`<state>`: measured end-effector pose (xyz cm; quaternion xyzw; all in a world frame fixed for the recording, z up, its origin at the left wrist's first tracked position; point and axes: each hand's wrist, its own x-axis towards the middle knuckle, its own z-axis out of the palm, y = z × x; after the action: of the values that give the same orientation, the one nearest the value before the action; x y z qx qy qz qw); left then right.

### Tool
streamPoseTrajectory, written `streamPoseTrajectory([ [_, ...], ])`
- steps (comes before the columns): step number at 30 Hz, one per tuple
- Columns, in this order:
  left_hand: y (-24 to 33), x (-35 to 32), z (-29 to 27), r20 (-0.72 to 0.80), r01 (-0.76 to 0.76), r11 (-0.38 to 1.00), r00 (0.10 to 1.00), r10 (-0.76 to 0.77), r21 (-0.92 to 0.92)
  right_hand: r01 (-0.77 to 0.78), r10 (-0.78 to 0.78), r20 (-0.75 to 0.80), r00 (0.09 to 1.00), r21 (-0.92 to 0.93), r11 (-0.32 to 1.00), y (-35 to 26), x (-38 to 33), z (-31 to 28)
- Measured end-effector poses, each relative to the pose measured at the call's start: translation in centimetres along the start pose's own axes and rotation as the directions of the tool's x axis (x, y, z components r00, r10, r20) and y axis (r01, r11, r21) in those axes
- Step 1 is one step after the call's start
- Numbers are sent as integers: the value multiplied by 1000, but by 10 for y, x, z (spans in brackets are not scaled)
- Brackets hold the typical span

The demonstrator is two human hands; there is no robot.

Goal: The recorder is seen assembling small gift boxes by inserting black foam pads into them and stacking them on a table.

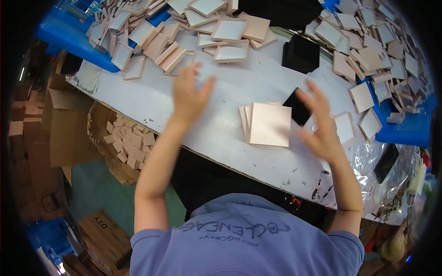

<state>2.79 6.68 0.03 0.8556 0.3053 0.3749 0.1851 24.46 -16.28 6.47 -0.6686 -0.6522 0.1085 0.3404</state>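
Observation:
My left hand (188,97) is lifted over the left part of the white table (216,133), near the pale pink shallow box pieces (172,57). Its thumb stands apart from its somewhat blurred fingers, and nothing shows in it. To the right, my right hand (320,129) has its fingers spread and holds nothing visible. Between the hands lies a small stack of square pale pink boxes (270,124), slightly fanned to the left. Just behind my right hand's fingers is a flat black piece (297,106), partly covered by the stack. A black block (300,54) stands farther back.
Many shallow boxes heap up at the far side, around blue crates (76,43) at left and right (407,126). A carton (99,133) of small pale boxes stands below the left table edge. Clear plastic and a dark phone-like slab (386,163) lie at right.

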Motion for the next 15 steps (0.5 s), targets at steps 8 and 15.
streamPoseTrajectory([
  [8,-46,13,-21,120,-23,923,993,-25,385,-70,46,-79,996,-337,939,30,-7,15],
  [15,78,-11,-57,154,-330,937,926,345,-111,-147,134,-62,989,-366,919,33,-7,20],
])
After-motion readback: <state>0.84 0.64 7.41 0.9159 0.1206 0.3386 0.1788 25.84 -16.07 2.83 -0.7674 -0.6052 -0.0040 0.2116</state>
